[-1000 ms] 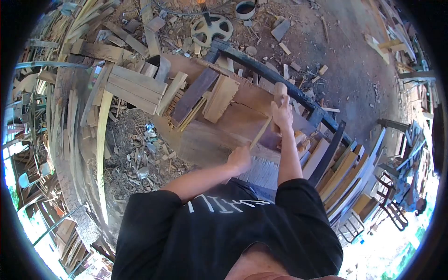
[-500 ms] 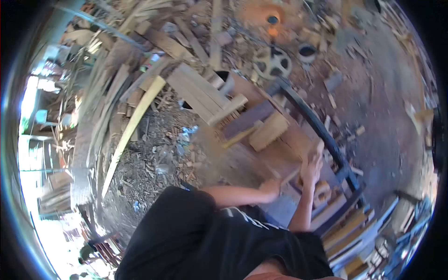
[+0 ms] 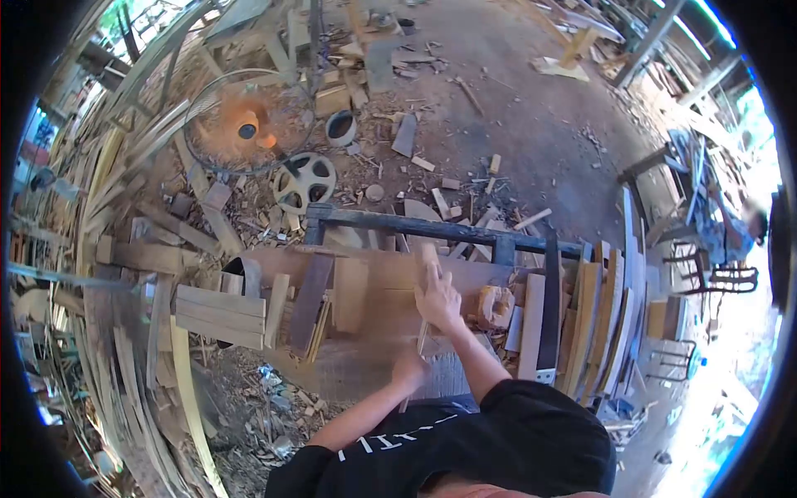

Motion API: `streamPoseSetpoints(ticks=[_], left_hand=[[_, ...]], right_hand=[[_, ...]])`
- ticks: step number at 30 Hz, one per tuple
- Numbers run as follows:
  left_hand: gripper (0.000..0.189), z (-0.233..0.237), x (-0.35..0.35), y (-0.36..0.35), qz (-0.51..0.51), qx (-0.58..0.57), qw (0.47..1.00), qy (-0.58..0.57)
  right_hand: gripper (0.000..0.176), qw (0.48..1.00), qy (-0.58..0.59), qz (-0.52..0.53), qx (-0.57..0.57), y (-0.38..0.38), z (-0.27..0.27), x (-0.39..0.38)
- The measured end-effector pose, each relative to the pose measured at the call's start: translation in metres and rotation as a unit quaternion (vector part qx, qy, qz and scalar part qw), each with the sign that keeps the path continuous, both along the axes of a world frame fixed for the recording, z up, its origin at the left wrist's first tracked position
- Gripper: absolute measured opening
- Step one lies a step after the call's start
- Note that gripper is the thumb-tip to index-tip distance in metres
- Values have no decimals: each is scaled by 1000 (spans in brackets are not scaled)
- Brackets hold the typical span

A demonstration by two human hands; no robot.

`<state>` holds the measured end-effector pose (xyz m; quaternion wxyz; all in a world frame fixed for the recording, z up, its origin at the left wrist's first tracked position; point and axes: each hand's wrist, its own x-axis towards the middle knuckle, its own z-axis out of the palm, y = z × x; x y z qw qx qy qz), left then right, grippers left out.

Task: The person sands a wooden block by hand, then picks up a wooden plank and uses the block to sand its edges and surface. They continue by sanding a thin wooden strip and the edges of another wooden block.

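Observation:
Near the middle of the head view, my right hand (image 3: 440, 300) is closed around a short light wooden block (image 3: 428, 255) standing above the brown work surface (image 3: 386, 307). My left hand (image 3: 409, 369) is closed on a thin wooden strip (image 3: 423, 336) at the near edge of that surface. The strip runs up toward my right hand; whether it touches the block I cannot tell. Left of my hands lie a pale wooden board (image 3: 350, 295) and a dark board (image 3: 312, 300). On the right sits a rough, cut wooden chunk (image 3: 496, 307).
A dark frame bar (image 3: 398, 224) runs along the far side of the work surface. Beyond it are a fan (image 3: 249, 124), a spoked wheel (image 3: 305, 183) and wood scraps on the ground. Long planks (image 3: 602, 311) stand at the right; a saw-like dark blade (image 3: 550, 307) lies beside them.
The view has turned, so the bench now runs across it and the fan and wheel appear farther left. Both hands remain close together over the work surface.

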<state>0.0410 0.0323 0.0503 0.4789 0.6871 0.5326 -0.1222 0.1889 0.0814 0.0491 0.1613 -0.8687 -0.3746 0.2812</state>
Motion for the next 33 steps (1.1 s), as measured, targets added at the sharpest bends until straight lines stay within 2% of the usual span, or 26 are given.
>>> streamPoseSetpoints(ticks=[3, 6, 7, 9, 11, 15, 17, 19, 21, 22, 23, 24, 25, 28, 33], left_hand=[[45, 3, 1, 0, 11, -2, 1000, -7], [44, 8, 1, 1, 33, 10, 999, -14], [44, 12, 2, 3, 24, 16, 1000, -4], [45, 10, 3, 1, 3, 15, 1000, 5], [39, -1, 0, -1, 43, -21, 999, -4], [32, -7, 1, 3, -3, -65, 997, 43], [27, -16, -1, -2, 48, -57, 996, 44], [30, -1, 3, 1, 34, -31, 998, 30], [37, 5, 1, 0, 33, 9, 999, -18], [41, 3, -2, -3, 50, 21, 997, -51], [45, -9, -5, -6, 37, 17, 998, -39], [49, -20, -9, -8, 22, 16, 999, -30], [48, -11, -5, -4, 33, -12, 999, -14], [47, 0, 0, -4, 44, -25, 999, 8], [45, 2, 2, 0, 41, -18, 999, 25]], right_hand=[[52, 999, -9, -33, 10, 32, -43, 36], [57, 999, -17, -6, 50, 18, -48, 29], [57, 1000, -6, 2, -2, 11, -20, 18], [58, 1000, -1, -10, 7, -4, -1, 1], [61, 999, 27, -17, 8, -3, -1, 3], [65, 999, 26, -30, -6, 30, -30, 37], [65, 999, 31, -26, 3, 17, -31, 30], [65, 999, 46, -2, -1, 4, -16, 17], [65, 1000, -14, 2, 13, -13, -9, -2], [64, 999, -47, 5, 21, -12, -21, -4], [62, 998, -50, 6, 43, -7, -26, 2], [58, 993, -100, 15, 59, 1, -47, 10], [55, 998, -57, -1, 14, 17, -48, 24], [57, 999, 3, 7, 34, 23, -44, 40], [57, 999, 7, 9, 32, -10, -16, 10]])
